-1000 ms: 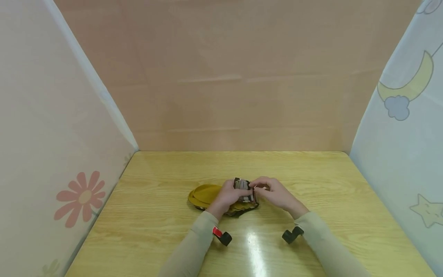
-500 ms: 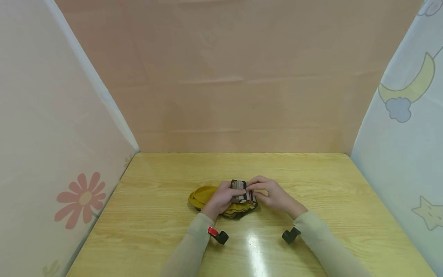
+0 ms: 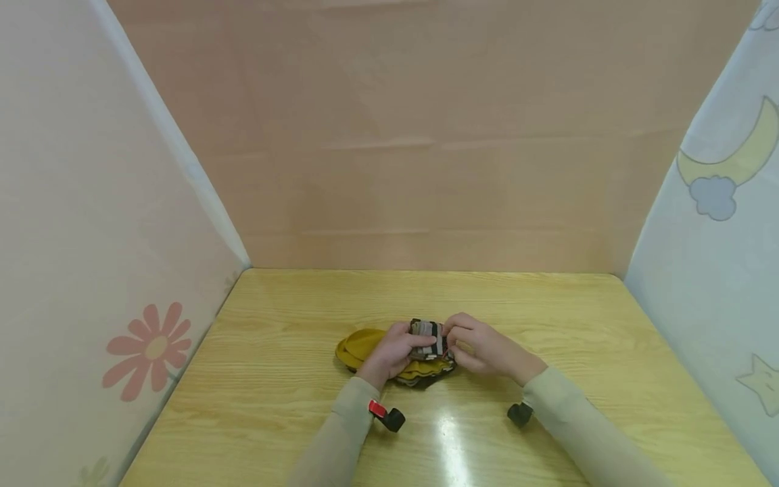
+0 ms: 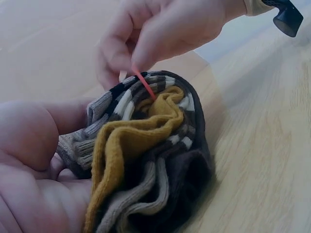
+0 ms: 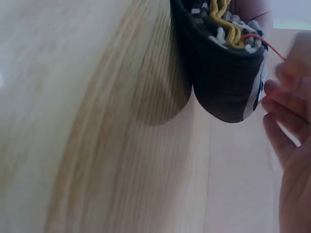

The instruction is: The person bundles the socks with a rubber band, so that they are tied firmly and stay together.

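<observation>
A folded bundle of knit socks (image 3: 359, 346), mustard outside with striped grey, black and white parts, is in my left hand (image 3: 389, 352). The left thumb lies across the striped part while the fingers are beneath, mostly hidden. In the left wrist view, the sock layers (image 4: 136, 131) show mustard, beige and dark ribbed edges curled together. A thin red band (image 4: 144, 83) runs from the mustard fold up to my right hand (image 3: 481, 346), which pinches it at the bundle's right end. The right wrist view shows the same red band (image 5: 272, 48) stretched to the fingers.
A light wood-grain table (image 3: 274, 406) lies under the hands. Behind it stands a plain tan wall (image 3: 426, 169), with a white flower-printed sheet (image 3: 91, 203) at left and a moon-printed sheet (image 3: 700, 304) at right. Small black cameras sit on both wrists.
My right fingers have shifted around the bundle's right end and are more curled now. The left hand keeps its hold. The whole head view has moved slightly.
</observation>
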